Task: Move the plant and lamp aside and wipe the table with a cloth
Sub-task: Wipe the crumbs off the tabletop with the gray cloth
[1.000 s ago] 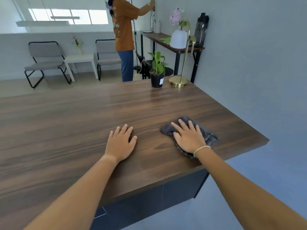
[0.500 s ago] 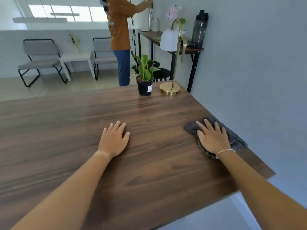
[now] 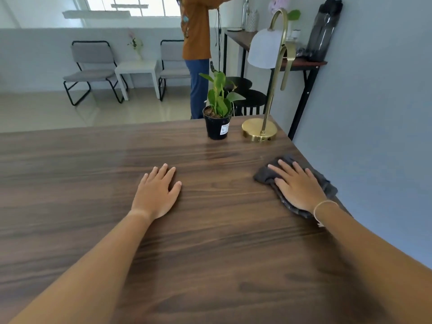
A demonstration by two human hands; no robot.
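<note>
The right hand [image 3: 297,186] lies flat on a dark grey cloth [image 3: 327,187], palm down, its fingers [image 3: 284,166] spread and stretched out over the fabric rather than curled round it — pressing it to the bench [image 3: 93,183], not gripping it. The cloth sits close to the bench's right edge, bunched a little under the thumb, with a crumpled end sticking out past the little finger toward the edge. A thin pale bracelet [image 3: 323,205] circles the right wrist.

The left hand [image 3: 157,191] rests palm down on the bare dark wood near the middle of the bench, well apart from the cloth, fingers straight and close together, holding nothing.

At the far right corner stand the two things of the task. The plant [image 3: 218,108] (green leaves in a small black pot with a white label) is upright, just beside the lamp [image 3: 268,66], the pot to the left of the lamp's round brass base. The lamp's thin brass stem rises and hooks over at the top, with a white dome shade hanging from it.

Beyond the bench — across a pale floor — a person in an orange top [image 3: 196,31] stands by a narrow side table [image 3: 301,63] against the grey wall. Two grey chairs [image 3: 92,69] flank a small white table further back.
</note>
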